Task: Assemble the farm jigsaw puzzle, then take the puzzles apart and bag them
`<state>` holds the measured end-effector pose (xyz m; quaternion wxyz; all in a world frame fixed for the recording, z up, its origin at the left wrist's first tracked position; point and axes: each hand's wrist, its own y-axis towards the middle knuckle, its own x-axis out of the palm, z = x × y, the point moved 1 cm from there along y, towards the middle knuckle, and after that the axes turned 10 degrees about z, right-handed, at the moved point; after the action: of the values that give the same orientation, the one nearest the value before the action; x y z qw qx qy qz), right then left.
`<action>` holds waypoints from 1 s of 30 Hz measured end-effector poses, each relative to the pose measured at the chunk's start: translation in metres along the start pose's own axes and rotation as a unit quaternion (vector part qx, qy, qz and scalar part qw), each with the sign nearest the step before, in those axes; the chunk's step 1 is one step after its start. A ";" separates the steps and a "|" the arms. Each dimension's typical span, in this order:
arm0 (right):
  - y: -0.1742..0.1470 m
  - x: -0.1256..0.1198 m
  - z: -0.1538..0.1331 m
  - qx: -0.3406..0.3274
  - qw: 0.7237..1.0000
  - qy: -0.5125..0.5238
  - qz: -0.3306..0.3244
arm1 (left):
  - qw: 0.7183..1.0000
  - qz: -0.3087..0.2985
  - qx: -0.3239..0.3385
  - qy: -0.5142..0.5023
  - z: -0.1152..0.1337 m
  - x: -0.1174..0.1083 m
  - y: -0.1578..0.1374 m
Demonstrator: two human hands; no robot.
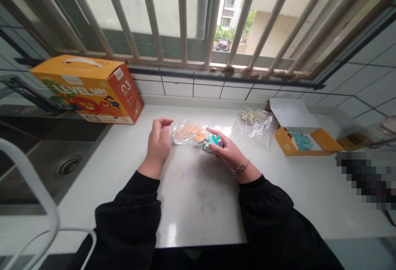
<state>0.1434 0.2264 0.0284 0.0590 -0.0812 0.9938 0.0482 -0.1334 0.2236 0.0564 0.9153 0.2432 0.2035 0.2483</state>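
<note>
My right hand (227, 148) is closed around a small stack of jigsaw puzzle pieces (213, 143), with a teal piece on top and purple and white edges showing. Just left of the stack lies a clear plastic bag (185, 132) with orange and tan pieces inside. Beside the bag's left end, my left hand (159, 144) is held on its side, its fingers loosely bent and apart from the thumb. Nothing shows in its grasp; whether it touches the bag is unclear.
A second clear bag (255, 118) of greenish pieces lies toward the back right. An open orange box (324, 140) holds teal puzzle pieces. At the left, a large orange "LEVEL UP!" box (93, 92) stands by the sink (31, 171). A white cable (46, 200) curves at lower left.
</note>
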 end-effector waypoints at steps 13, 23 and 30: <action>-0.001 0.007 0.000 -0.017 0.993 -0.051 -0.104 | 0.935 -0.167 0.252 0.188 0.045 0.014 -0.026; -0.006 0.031 0.000 -0.146 0.980 -0.092 0.100 | 0.947 -0.139 0.284 0.061 0.062 0.024 -0.053; -0.007 0.028 0.007 -0.237 0.948 -0.169 0.127 | 0.936 -0.157 0.313 0.038 0.067 0.029 -0.064</action>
<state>0.1175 0.2157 0.0169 0.1981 0.0434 0.9315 0.3019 -0.0548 0.1676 0.0676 0.8117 0.4726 0.3415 0.0345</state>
